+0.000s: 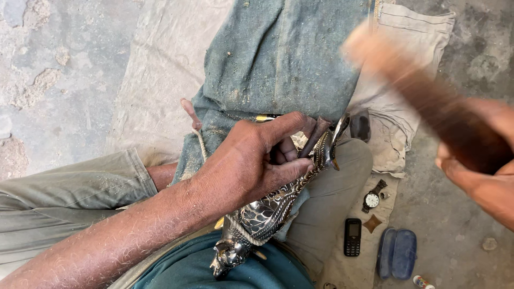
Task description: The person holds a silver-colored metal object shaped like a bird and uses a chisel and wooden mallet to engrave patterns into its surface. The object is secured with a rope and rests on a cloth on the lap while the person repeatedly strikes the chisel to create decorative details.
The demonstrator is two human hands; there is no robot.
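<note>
A shiny, engraved silver metal figure with scale-like patterning lies tilted across the person's lap, its lower end over the teal cloth. The left hand is clamped around its upper part and also pinches a thin dark metal punch set against the metal. The right hand, well apart, is closed on a blurred brown wooden mallet handle. On the floor beside the knee lie a small black keypad phone, a wristwatch and a blue spectacle case.
</note>
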